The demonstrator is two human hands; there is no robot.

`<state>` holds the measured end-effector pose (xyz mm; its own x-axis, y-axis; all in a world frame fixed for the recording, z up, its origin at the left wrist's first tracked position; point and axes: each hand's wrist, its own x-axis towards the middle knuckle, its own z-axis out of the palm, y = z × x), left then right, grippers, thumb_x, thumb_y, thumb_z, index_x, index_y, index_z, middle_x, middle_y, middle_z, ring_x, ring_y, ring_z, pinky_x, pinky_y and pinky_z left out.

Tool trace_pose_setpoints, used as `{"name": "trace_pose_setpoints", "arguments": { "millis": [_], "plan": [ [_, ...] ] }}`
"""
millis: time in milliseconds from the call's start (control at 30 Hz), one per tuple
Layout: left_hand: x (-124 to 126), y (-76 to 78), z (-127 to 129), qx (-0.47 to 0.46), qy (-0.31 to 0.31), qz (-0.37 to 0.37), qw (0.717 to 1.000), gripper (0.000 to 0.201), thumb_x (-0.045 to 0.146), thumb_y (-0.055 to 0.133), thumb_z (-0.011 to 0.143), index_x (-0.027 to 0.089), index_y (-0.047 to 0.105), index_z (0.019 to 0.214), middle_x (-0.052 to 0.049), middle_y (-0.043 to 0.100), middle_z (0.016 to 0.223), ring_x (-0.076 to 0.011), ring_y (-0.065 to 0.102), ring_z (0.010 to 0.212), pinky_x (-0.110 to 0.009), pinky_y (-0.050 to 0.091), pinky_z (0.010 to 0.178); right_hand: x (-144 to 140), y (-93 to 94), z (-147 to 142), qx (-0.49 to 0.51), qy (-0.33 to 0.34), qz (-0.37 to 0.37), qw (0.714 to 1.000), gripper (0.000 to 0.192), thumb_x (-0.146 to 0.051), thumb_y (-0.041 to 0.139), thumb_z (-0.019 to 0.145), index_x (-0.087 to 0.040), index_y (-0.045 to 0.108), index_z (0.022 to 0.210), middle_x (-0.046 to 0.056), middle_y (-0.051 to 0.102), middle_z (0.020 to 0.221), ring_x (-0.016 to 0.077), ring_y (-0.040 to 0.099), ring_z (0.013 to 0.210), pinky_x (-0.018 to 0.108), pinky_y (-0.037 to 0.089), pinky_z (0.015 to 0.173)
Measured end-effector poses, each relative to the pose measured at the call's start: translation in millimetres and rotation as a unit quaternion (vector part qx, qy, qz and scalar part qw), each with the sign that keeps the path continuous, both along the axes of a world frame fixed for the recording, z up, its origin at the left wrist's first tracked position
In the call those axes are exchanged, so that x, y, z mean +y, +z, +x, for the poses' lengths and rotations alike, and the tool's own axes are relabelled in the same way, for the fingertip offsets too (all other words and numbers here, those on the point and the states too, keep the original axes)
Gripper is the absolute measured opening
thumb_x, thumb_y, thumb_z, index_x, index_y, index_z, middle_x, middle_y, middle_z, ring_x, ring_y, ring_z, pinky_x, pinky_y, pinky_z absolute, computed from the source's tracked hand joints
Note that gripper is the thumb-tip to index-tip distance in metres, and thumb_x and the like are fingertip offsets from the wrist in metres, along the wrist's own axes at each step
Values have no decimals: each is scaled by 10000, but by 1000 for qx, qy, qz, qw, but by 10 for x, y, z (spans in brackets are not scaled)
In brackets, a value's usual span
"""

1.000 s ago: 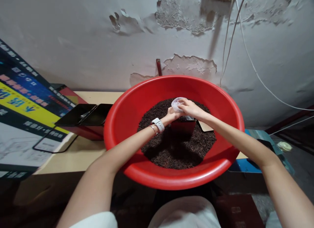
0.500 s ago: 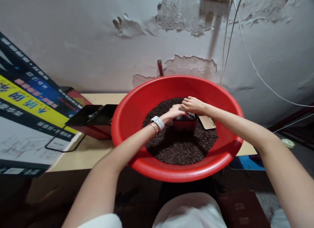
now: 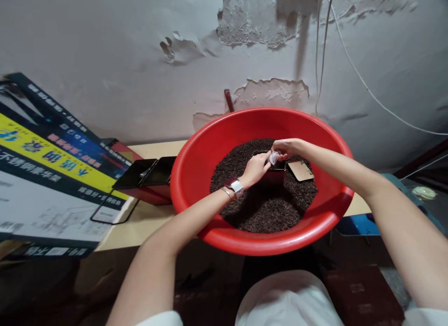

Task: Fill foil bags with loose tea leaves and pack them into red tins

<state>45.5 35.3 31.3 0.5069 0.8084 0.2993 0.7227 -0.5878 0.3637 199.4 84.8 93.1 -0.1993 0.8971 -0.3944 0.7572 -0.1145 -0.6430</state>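
Observation:
A large red basin (image 3: 196,176) holds a bed of dark, dry leaf-like bits (image 3: 261,218). In the middle of them stands an open dark red tin (image 3: 273,180). Above its mouth, a bunched piece of clear plastic bag (image 3: 274,158) sticks up. My left hand (image 3: 256,169), wearing a watch, pinches this plastic from the left. On the right, my right hand (image 3: 285,149) is closed on the same plastic with curled fingers. Whether the bag reaches down inside the tin is hidden by my hands. A beige card (image 3: 301,170) lies on the leaves beside the tin.
Left of the basin, two dark red tins (image 3: 150,181) sit on the pale tabletop (image 3: 129,230). A printed cardboard box (image 3: 59,176) leans at the far left. Peeling wall (image 3: 259,95) rises behind, with cables (image 3: 350,60) hanging at right.
My hands have parted slightly and turned, and the bunched clear plastic now shows between them. The view has shifted a little, so the basin sits further right.

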Motion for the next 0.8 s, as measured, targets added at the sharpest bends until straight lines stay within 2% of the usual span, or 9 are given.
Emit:
{"name": "trace_pose_setpoints", "arguments": {
  "millis": [100,167,300,400,500,533,600,700,800],
  "plan": [
    [64,110,8,114,-27,28,993,451,269,441,981,155,480,1416,-139,646,1228,-250,610,1109,-338,433,966,-20,-10,72,27,0,-56,998,344,-104,378,891,-163,562,607,7,497,492,124,479,483,244,485,611],
    [118,162,18,162,-42,33,985,423,291,439,981,136,537,1362,-155,658,1142,-265,623,1026,-352,445,908,-52,-12,95,43,-3,-59,997,341,-120,346,919,-168,571,668,19,557,563,125,526,541,229,494,649],
    [255,148,50,117,-52,17,992,319,269,423,971,122,705,984,-142,669,1023,-241,594,989,-318,427,867,-204,17,146,32,-21,-32,999,342,-213,300,960,-130,611,845,110,665,760,180,627,705,286,521,716],
    [371,109,88,5,-25,-27,999,351,301,433,945,159,672,731,-71,676,884,-203,573,911,-288,405,821,-356,48,270,-51,6,117,992,262,-194,430,903,-113,589,1093,174,660,1078,252,636,976,354,505,845],
    [489,165,154,-49,51,-134,988,389,335,514,870,178,562,518,-5,560,582,-170,532,683,-279,363,673,-432,54,468,-201,110,298,927,415,-101,493,821,-178,560,1224,148,569,1305,284,557,1184,387,467,934],
    [528,206,179,-52,69,-173,981,391,335,560,833,181,533,474,8,499,506,-160,504,615,-281,338,630,-427,48,539,-238,112,307,914,422,-101,486,822,-184,565,1229,149,573,1302,294,559,1187,402,469,928],
    [598,299,224,-47,76,-228,970,375,306,657,746,181,514,423,19,437,431,-144,461,538,-288,308,584,-380,16,669,-267,53,254,928,382,-114,505,822,-172,599,1188,167,621,1222,308,597,1134,419,479,903],
    [679,399,267,-23,51,-234,971,319,256,743,642,173,548,404,-6,501,445,-160,502,562,-294,341,597,-319,-110,797,-260,-31,166,951,254,-122,609,767,-128,681,1010,184,683,1030,303,654,994,400,497,847],
    [725,431,310,-30,62,-229,971,273,217,796,570,175,569,424,-46,569,497,-240,605,721,-311,404,692,-417,-345,819,-229,-48,153,960,166,-213,641,795,-137,711,924,114,697,890,232,657,895,310,510,773]
  ]
}}
